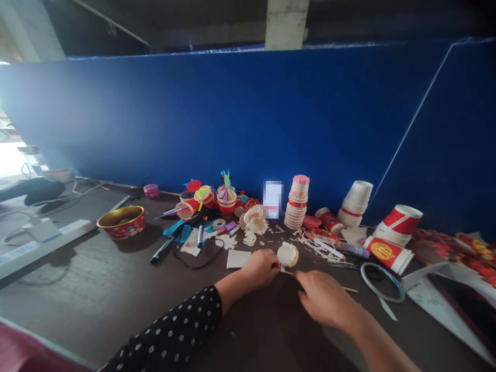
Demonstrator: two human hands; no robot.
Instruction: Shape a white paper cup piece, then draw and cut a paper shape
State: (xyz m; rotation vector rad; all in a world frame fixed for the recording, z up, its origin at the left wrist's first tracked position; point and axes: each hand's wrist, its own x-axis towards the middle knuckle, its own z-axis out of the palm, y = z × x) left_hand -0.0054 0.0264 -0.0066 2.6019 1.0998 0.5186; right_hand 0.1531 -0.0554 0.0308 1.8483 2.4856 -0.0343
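White paper makes the fringed cup (287, 254) light and flimsy, its curled, cut strips easy to crush, so I'd take hold low on its firmer edge. It sits near the middle of the dark worktop (116, 289). My left hand (259, 269) pinches it there, fingers together. My right hand (324, 299) has its fingers closed on a thin wooden stick (350, 290), stiff but slender. Snipped paper scraps (318, 253) lie scattered just beyond.
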